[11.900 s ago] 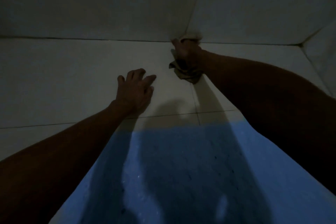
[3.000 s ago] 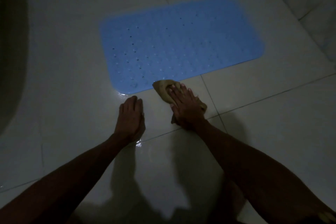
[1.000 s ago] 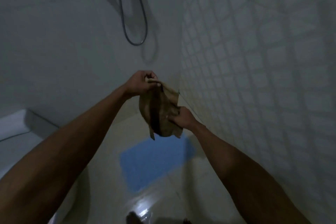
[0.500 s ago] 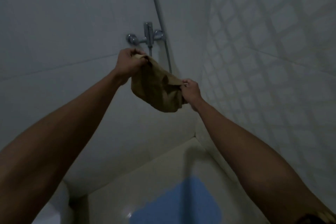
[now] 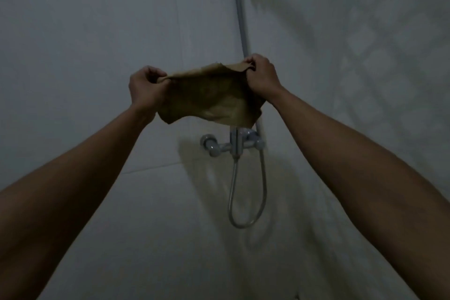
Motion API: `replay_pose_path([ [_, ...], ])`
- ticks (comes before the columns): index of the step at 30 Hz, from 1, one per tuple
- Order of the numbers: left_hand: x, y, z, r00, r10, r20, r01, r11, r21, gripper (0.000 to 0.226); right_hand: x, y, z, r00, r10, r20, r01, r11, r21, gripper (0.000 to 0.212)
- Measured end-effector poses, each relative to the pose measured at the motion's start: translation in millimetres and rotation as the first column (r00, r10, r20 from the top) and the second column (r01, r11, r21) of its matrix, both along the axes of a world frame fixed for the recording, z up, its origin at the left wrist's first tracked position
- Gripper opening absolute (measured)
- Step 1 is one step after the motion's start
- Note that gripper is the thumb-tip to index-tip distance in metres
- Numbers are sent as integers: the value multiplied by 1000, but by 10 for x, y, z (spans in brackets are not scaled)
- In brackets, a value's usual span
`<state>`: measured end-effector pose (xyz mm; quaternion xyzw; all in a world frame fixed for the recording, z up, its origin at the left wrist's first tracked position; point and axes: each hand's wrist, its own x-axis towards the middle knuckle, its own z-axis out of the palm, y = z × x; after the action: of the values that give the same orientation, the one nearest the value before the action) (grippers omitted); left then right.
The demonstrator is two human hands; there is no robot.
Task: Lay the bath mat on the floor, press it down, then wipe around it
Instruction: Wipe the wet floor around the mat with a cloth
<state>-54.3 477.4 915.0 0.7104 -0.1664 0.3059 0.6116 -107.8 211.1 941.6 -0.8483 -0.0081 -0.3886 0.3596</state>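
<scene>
Left hand (image 5: 145, 88): fingers curled, pinching the left top corner of the cloth (image 5: 211, 96). Right hand (image 5: 261, 75): fingers curled, pinching the right top corner. Cloth: tan-brown, thin, stretched between the two hands at arm's length, lower edge hanging loose and crumpled. Shower mixer tap (image 5: 231, 145): chrome, wall-mounted, directly below the cloth's lower edge. Shower hose (image 5: 246, 214): metal, looped beneath the tap. Riser pipe (image 5: 239, 7): runs up the wall behind the right hand. Wall (image 5: 85, 31): pale tile, dim light. Bath mat: out of view.
</scene>
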Motion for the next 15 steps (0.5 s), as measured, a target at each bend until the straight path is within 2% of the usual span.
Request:
replay_pose_path([
  [3, 258, -32, 54, 992, 106, 72, -108, 994, 16, 11, 442, 60, 100, 999, 8, 31, -8, 1000, -29, 23],
  [5, 374, -43, -118, 979, 178, 99, -186, 979, 83, 10, 644, 74, -62, 1000, 4, -16, -6, 995, -97, 19],
  [7, 433, -36, -440, 962, 229, 147, -256, 946, 201, 11, 746, 79, -249, 975, -19, -221, -39, 966, -256, 17],
  [9, 468, -30, -924, 947, 252, 199, -314, 854, 415, 11, 770, 168, -380, 842, -106, -529, -195, 854, -482, 22],
  [10, 481, -27, -1170, 950, 236, 203, -309, 800, 515, 12, 764, 247, -423, 754, -148, -640, -294, 795, -530, 22],
  [12, 455, -65, -1587, 982, 156, 104, -187, 750, 635, 21, 747, 416, -533, 649, -162, -744, -385, 773, -504, 21],
  [15, 357, -228, -1867, 983, -38, -177, 138, 788, 600, 39, 703, 607, -709, 600, -265, -755, -391, 726, -566, 22],
])
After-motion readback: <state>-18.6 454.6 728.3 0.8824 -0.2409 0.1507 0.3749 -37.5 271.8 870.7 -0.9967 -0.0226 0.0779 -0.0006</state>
